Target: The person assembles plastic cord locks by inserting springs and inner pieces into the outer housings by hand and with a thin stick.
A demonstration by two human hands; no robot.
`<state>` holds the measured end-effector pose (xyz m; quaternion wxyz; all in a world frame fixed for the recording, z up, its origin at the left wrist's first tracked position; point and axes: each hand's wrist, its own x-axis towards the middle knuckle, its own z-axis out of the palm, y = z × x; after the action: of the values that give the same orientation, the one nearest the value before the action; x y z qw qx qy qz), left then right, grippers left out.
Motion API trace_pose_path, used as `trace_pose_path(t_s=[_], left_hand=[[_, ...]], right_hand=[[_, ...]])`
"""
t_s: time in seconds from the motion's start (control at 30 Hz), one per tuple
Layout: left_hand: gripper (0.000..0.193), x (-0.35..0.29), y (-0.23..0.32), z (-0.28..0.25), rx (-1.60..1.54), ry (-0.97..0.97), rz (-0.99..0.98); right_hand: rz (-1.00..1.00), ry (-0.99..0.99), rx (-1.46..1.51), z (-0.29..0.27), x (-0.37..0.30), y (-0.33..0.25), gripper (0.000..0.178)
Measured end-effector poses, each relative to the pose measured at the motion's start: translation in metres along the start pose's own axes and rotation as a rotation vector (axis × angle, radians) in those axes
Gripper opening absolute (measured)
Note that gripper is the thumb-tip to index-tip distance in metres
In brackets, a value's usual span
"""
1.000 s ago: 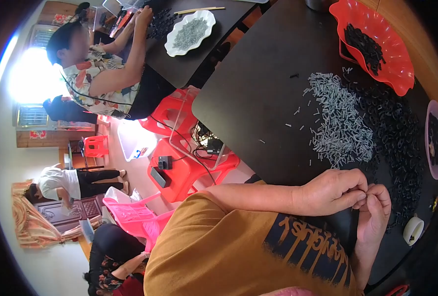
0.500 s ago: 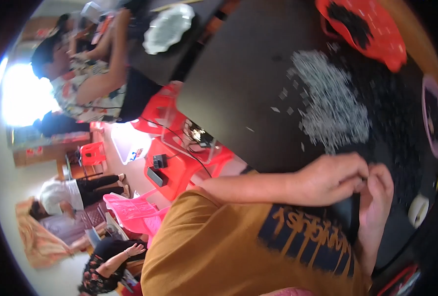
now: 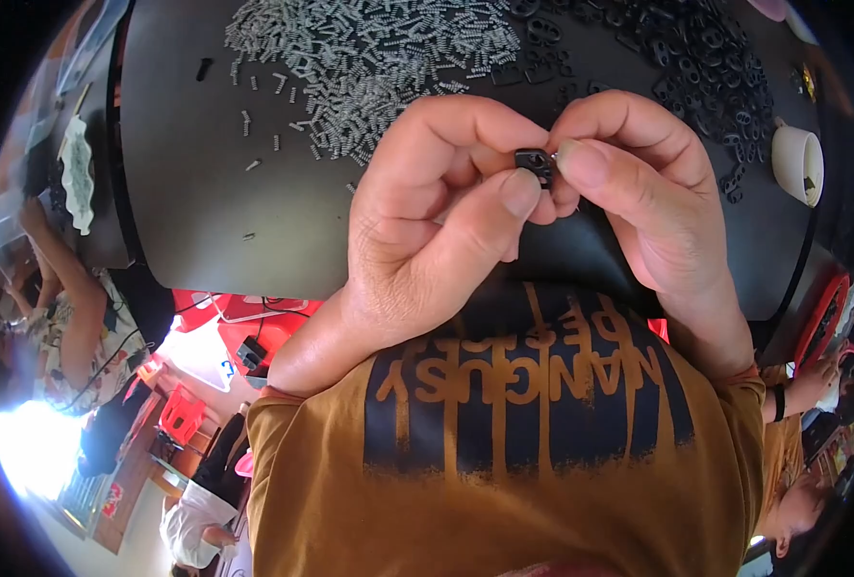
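My left hand (image 3: 417, 216) is closed, pinching a small black plastic cord-lock piece (image 3: 533, 165) with holes between thumb and fingers. Its fingertips meet those of my right hand (image 3: 653, 188) above the table's near edge. The right thumb and forefinger are pressed together against the side of the black piece, on a tiny shiny metal bit, probably a spring end; most of it is hidden by the fingers. Just beyond my hands spreads a heap of small metal springs (image 3: 379, 72). Loose black plastic pieces (image 3: 706, 67) of a similar kind lie to its right.
A single black part (image 3: 204, 68) and a few stray springs lie on the dark table (image 3: 191, 192) at left. At the right edge stands a white cup (image 3: 794, 163). A pale leaf-shaped dish (image 3: 78, 178) is far left. Other people are at both sides.
The view has swung round, so my hands now appear nearer the middle and the spring heap at the top. The black piece between my fingertips has come into sight.
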<state>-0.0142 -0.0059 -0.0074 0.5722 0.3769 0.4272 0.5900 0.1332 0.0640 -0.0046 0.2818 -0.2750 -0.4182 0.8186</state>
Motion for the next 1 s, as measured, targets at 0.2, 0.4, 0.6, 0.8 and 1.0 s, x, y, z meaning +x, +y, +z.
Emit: trace_pose_path(t_s=[0.2,0.4,0.6,0.8,1.0], left_hand=[[0.02,-0.0007,0.0007,-0.0002,0.001,0.041,-0.008],[0.018,-0.0017,0.0001,-0.0018,0.012,0.075,-0.008],[0.018,-0.002,-0.0003,-0.0009,0.017,0.072,0.015],[0.018,-0.0012,-0.0009,-0.0024,0.058,0.073,0.007],[0.018,-0.0003,-0.0013,-0.0056,0.156,0.043,0.057]], right_hand=[[0.0,-0.02,-0.013,0.0006,-0.0001,0.0013,0.013],[-0.015,-0.017,-0.017,0.002,0.0005,0.0024,0.013],[-0.023,-0.003,-0.002,0.0042,0.0005,0.0016,0.012],[-0.045,-0.003,-0.011,0.006,0.0005,0.0005,0.011],[-0.251,-0.023,-0.307,0.0037,0.002,0.0009,0.01]])
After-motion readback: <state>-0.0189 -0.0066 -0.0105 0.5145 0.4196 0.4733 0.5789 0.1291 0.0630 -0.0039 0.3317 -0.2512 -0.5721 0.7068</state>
